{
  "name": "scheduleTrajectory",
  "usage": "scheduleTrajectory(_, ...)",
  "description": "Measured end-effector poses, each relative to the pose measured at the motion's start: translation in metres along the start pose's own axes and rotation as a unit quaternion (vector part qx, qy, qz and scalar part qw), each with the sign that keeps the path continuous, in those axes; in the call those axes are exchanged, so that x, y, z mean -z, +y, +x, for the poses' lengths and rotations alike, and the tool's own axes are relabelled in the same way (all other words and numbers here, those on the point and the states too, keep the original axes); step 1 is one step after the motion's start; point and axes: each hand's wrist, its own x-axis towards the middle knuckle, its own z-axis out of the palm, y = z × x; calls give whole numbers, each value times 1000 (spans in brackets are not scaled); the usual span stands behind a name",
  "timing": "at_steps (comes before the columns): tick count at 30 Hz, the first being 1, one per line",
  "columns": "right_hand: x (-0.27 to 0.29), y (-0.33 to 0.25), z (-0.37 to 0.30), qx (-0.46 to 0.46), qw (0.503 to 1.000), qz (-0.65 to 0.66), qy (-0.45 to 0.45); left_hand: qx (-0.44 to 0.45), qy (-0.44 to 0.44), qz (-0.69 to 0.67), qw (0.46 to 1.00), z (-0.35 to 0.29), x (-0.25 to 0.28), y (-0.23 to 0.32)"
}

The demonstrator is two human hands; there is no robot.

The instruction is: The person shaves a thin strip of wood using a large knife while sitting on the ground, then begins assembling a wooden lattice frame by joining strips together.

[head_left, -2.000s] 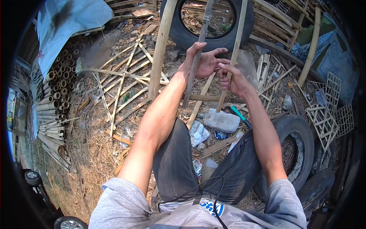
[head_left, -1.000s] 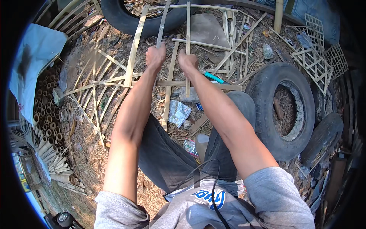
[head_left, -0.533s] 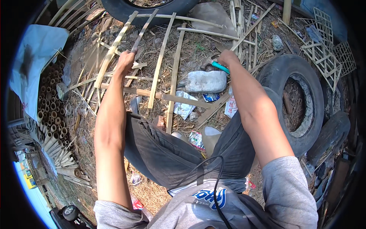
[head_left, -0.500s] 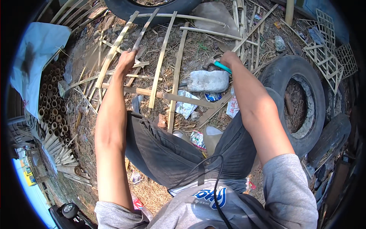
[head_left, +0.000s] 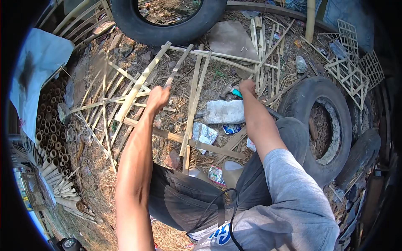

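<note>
Left hand tight on a slat, right hand by the hammer

We see the left hand (head_left: 158, 99) closed firmly around the near end of a slat (head_left: 179, 65), which runs away from the fist toward the far right. The right hand (head_left: 247, 86) is just beside the teal part of a hammer (head_left: 237, 93); its fingers are largely hidden from us, so we cannot tell how far they are curled or whether they have hold of it.

Left of the held slat we find a wider strip (head_left: 142, 81), slanting the same way. Right of it, two thin strips (head_left: 204, 75) cross at a narrow angle. A near bar (head_left: 209, 148) and a far bar (head_left: 234, 57) run across these pieces.

Just near of the hammer lies a white block (head_left: 225, 112), with a blue packet (head_left: 231, 129) and a crumpled wrapper (head_left: 206, 134) on its near side.

Farther out, we have one tire (head_left: 176, 33) at the far side and another (head_left: 294, 100) on the right, with lattice panels (head_left: 351, 71) beyond it. On the left are a stack of bamboo (head_left: 54, 138) and a pale sheet (head_left: 46, 62).
</note>
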Motion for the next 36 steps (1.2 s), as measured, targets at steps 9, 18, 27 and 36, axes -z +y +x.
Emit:
scheduleTrajectory(9, -12, 6, -12, 167, 950, -131, 228, 19, -3, 7, 1000, 11, -24, 11)
scheduleTrajectory(18, -68, -12, -86, 326, 937, -38, 116, -196, 159, 210, 945, 1, -86, 23)
scheduleTrajectory(27, -47, -30, -34, 277, 950, -63, 127, -214, 283, 13, 935, -26, -218, 110)
scheduleTrajectory(36, 19, 54, 36, -81, 975, -82, 189, -341, 53, -16, 939, -25, -271, 150)
